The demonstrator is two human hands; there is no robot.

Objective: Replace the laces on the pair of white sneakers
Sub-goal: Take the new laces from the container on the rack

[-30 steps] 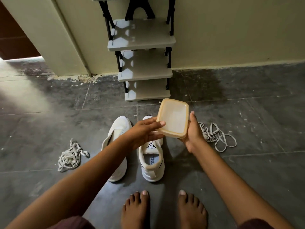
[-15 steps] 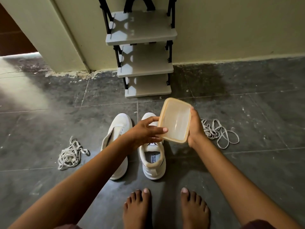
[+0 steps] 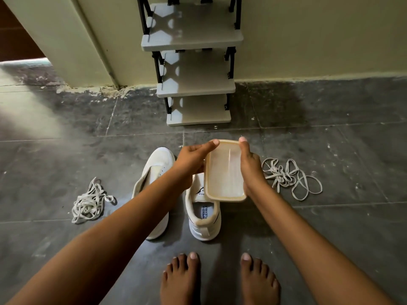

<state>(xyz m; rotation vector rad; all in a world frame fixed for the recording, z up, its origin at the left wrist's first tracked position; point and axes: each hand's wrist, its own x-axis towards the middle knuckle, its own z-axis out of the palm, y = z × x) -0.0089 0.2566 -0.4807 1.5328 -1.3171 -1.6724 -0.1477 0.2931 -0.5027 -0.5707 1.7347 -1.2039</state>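
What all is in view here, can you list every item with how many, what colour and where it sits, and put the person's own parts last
sneakers: two, white, side by side on the floor, toes toward the rack; no laces visible in them
loose laces: two piles, off-white, one left of the sneakers, the other right of them
plastic container: one, translucent with a beige rim, held above the right sneaker
shelf rack: one, grey shelves on a black frame, against the wall
floor: dark grey tiles
wall: pale yellow-green
left hand: on the container's left side
right hand: on its right side
bare feet: two, bottom of view
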